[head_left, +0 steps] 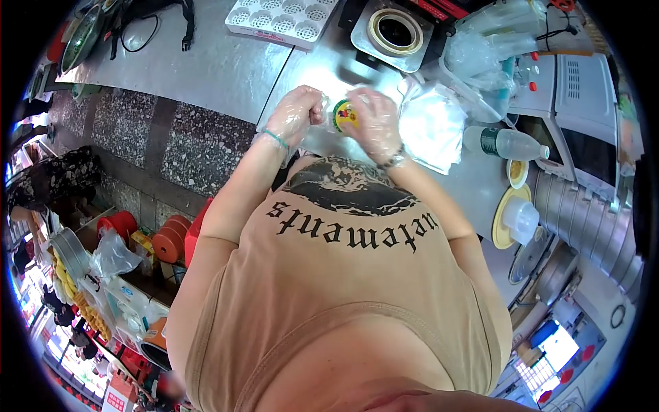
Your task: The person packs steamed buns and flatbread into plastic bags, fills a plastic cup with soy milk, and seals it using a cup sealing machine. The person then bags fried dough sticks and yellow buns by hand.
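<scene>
Both my hands wear clear plastic gloves and are held close together over the metal counter [226,58]. My left hand [297,115] is closed, fingers curled in; whatever is in it, if anything, cannot be made out. Between the hands is a round yellow piece with a green rim and a printed picture [344,115]. Fingers of my right hand [375,122] close over its right side and partly cover it. Just right of that hand lies a stack of clear plastic bags [432,123].
A white tray with round patterned hollows [281,19] and a portable stove [392,34] stand at the back. To the right are a capped plastic bottle [506,143], a microwave [573,130], a yellow plate [504,218] and bundled plastic bags [480,51]. Boxes fill the lower left.
</scene>
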The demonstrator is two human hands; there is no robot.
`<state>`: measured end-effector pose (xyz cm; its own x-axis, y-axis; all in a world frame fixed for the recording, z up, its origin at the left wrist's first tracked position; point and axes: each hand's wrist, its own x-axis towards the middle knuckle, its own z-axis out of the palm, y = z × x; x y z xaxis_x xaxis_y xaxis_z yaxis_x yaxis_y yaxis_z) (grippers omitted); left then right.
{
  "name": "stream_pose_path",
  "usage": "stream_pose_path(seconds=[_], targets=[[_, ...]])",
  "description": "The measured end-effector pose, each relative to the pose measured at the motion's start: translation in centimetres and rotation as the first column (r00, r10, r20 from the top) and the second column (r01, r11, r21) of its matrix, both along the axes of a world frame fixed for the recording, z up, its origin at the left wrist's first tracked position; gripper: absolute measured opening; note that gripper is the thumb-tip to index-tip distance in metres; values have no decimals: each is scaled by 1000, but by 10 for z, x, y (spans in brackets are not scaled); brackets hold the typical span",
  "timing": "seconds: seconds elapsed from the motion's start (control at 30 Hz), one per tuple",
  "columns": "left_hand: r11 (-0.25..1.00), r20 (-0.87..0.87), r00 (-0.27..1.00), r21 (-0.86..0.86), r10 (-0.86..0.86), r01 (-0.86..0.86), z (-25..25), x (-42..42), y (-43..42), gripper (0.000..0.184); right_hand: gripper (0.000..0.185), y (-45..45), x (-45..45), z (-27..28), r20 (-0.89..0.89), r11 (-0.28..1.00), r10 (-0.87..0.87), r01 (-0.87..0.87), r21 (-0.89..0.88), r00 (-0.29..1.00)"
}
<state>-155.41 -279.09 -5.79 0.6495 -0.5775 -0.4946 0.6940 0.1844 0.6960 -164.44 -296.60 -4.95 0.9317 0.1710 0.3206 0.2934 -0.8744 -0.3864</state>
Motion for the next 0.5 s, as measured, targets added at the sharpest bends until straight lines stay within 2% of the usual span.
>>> stream_pose_path(seconds=[0.03,0.07,0.1,0.13,0.17,0.2,0.23,0.27,0.3,0.33,0.4,0.47,0.5], targets=[[1000,-17,1000,27,-2,3,1,-3,0,8,48,-5,-8,5,86,973,-200,208,-103,976],[999,-33,999,51,-2,4,0,-5,-2,9,49,-12,-11,9,194,893,-376,410,-186,906],[1000,-47,999,15,-22,23,-2,-9,-4,9,35,-19,-13,-8,156,842,-481,504,-193,863],[1000,-48,999,9,-13,14,-2,-14,-6,9,35,-30,-17,-22,157,845,-472,496,-200,867],[999,-94,995,-36,-29,26,2,-22,-10,8,28,-39,-17,-26,-215,870,-493,480,-116,843],[996,-133,990,-81,-42,31,7,-27,-12,7,23,-45,-14,-30,-556,875,-416,483,-30,719],[997,-127,992,-82,-17,7,11,-31,-12,7,23,-48,-12,-35,-551,887,-399,461,-27,733],[991,-203,979,-136,-16,-12,14,-38,-12,7,23,-45,-14,-33,-593,773,-322,566,285,738],[981,-275,961,-190,-18,-36,18,-45,-11,7,27,-42,-17,-28,-614,559,-231,620,551,755],[967,-336,942,-244,-12,-75,23,-53,-10,8,27,-42,-18,-19,-603,582,-199,588,561,772],[958,-282,953,-227,109,-177,39,-72,-4,10,25,-32,-18,15,-559,582,20,445,681,829],[862,-276,929,-375,247,-341,49,-99,2,12,20,-9,-27,41,-501,578,223,301,759,836],[856,-214,922,-351,322,-380,56,-118,6,14,16,4,-35,43,-467,565,329,225,793,821]])
